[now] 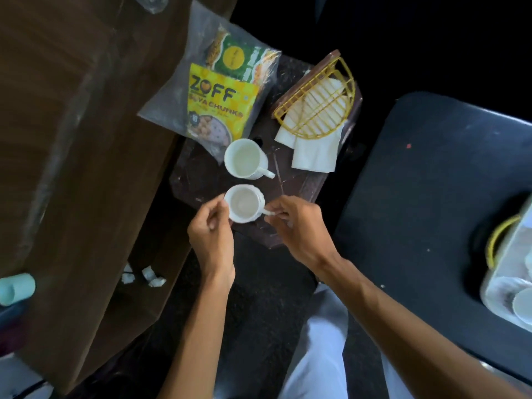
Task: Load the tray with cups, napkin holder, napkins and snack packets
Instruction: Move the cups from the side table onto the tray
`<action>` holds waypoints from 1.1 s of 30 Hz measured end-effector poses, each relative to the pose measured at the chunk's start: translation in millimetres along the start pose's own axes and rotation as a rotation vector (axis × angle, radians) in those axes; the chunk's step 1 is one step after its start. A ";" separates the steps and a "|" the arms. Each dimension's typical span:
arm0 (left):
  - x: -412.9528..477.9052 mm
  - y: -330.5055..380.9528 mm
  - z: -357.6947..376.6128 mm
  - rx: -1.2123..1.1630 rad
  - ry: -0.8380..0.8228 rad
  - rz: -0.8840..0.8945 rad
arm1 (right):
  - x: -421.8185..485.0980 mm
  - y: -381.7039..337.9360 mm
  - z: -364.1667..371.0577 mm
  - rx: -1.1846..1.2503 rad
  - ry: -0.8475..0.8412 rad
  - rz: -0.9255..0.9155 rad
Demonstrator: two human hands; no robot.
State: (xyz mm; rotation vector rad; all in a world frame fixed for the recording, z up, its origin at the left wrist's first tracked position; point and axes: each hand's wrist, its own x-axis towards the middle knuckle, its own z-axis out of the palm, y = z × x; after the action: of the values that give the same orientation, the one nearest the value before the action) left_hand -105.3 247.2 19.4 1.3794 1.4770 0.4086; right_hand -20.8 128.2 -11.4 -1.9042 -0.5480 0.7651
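A dark brown tray (302, 185) holds two white cups, a napkin holder and snack packets. The near cup (244, 203) stands at the tray's front edge; my left hand (211, 228) touches its left side and my right hand (296, 226) pinches its handle. The far cup (246, 159) stands just behind it, handle to the right. A yellow wire napkin holder (316, 102) lies at the tray's back right with white napkins (315, 152) sticking out of it. A clear bag with a yellow snack packet (221, 105) and a green one (234, 57) lies at the back left.
A brown wooden table (72, 139) fills the left side, with a pale teal cup (15, 287) at its near left edge. A black surface (431, 182) lies to the right, bearing a clear container with a yellow handle (509, 272). Crumpled white scraps (146, 276) lie on the floor.
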 end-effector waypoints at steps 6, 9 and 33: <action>-75.7 -8.4 30.5 -0.011 -0.123 -0.002 | -63.8 19.2 -64.9 -0.011 0.105 0.073; -113.0 -11.6 58.4 -0.007 -0.201 -0.009 | -98.1 28.5 -103.2 -0.030 0.210 0.116; -305.6 -64.5 288.8 0.252 -0.607 0.059 | -225.5 199.2 -339.7 -0.210 0.421 0.293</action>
State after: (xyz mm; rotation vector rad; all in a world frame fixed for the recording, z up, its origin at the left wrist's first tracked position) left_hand 42.1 -150.0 -18.1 1.5686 1.0055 -0.1658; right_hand 72.3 -315.9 -18.7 -2.2933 -0.0888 0.4760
